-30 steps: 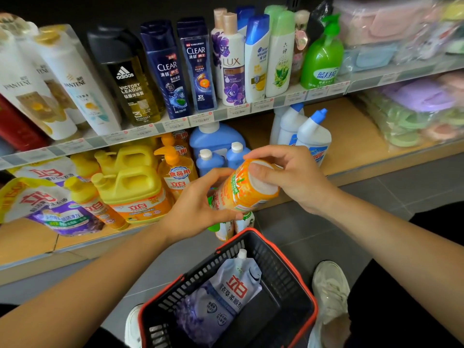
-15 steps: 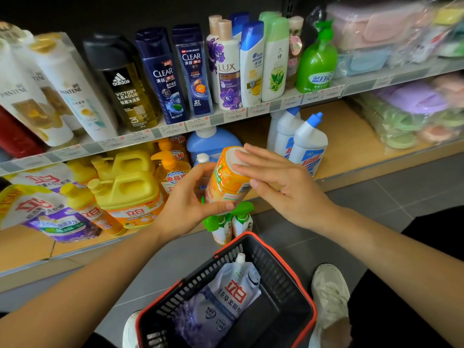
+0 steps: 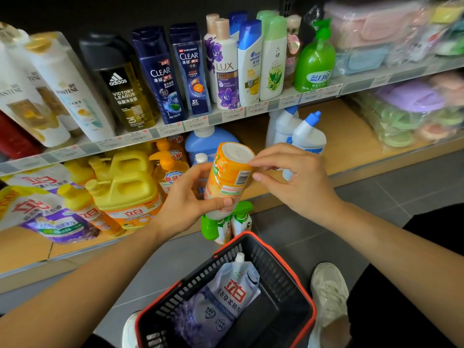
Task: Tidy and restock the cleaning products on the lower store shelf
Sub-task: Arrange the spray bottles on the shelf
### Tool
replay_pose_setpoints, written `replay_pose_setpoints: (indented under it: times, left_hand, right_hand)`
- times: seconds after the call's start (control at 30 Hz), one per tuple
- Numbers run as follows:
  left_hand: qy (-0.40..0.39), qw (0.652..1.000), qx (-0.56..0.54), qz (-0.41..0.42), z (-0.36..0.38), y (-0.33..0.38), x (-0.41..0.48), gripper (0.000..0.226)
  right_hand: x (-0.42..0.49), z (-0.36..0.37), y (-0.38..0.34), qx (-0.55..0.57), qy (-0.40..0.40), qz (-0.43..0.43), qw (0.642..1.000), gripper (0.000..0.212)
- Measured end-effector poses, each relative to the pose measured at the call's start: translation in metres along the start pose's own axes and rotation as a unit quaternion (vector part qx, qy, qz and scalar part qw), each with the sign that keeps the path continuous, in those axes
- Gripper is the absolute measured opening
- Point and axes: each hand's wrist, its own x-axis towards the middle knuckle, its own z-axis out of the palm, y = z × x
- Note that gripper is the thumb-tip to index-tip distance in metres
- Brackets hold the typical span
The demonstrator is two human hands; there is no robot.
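An orange spray bottle (image 3: 227, 177) hangs upside down in front of the lower shelf (image 3: 351, 136), its white base up and its green trigger (image 3: 213, 224) at the bottom. My left hand (image 3: 185, 204) grips the bottle around its lower body. My right hand (image 3: 296, 179) pinches the edge of the base with index fingertip and thumb, beside the barcode. Two similar small bottles (image 3: 241, 222) stand at the shelf's front edge, just behind the trigger.
Yellow detergent jugs (image 3: 130, 189), an orange pump bottle (image 3: 170, 172), a blue jug (image 3: 203, 144) and white angled-neck bottles (image 3: 306, 136) fill the lower shelf. A black basket with a red rim (image 3: 298, 280) on the floor holds a refill pouch (image 3: 226, 297). Shampoo bottles (image 3: 160, 76) line the shelf above.
The bottle has tipped further, its base now pointing up. My right hand slid from lying over the base to holding its edge with the fingertips.
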Motion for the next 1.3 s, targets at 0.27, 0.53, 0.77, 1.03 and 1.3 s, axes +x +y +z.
replay_pose_setpoints:
  times: [0.27, 0.53, 0.77, 1.03, 1.3]
  left_hand:
    - [0.012, 0.985, -0.125, -0.122, 0.013, -0.003, 0.001, 0.053]
    - [0.092, 0.946, -0.225, -0.213, 0.031, 0.002, 0.007, 0.058]
    - [0.096, 0.912, -0.311, -0.249, 0.047, 0.003, 0.016, 0.039]
    - [0.031, 0.908, -0.313, -0.276, 0.054, -0.011, 0.028, 0.027]
    - [-0.084, 0.971, -0.064, -0.216, 0.056, -0.044, 0.033, 0.025]
  right_hand:
    - [-0.015, 0.006, 0.016, 0.026, -0.091, 0.189, 0.977, 0.039]
    - [-0.071, 0.031, 0.027, 0.064, -0.279, 0.274, 0.918, 0.072]
    - [-0.089, 0.036, 0.030, 0.052, -0.144, 0.257, 0.954, 0.054]
    - [-0.084, 0.014, 0.040, 0.122, 0.016, 0.293, 0.948, 0.035]
    - [-0.045, -0.027, 0.053, 0.030, 0.079, 0.266, 0.960, 0.036]
